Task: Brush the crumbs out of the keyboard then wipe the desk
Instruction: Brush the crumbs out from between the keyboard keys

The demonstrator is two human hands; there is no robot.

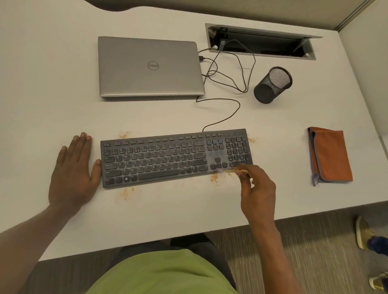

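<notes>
Right hand raised at the keyboard's near right corner, fingers curled, thumb and fingertips pinching a thin pale brush; its tip is blurred over the arrow keys. Left hand lies flat, palm down on the desk just beside the keyboard's left end, fingers straight, thumb touching the edge, holding nothing. One keyboard, dark, square to the desk front. Four orange crumb patches on the desk around it: two off the left end, far and near, one by the far right corner, one at the near edge beside the brush. One cloth, orange, folded, well right of the keyboard. Beyond: one closed laptop, one black mesh cup to its right, an open cable slot. Cables loop between keyboard, laptop and slot. Two shoes of another person on the floor at right.
</notes>
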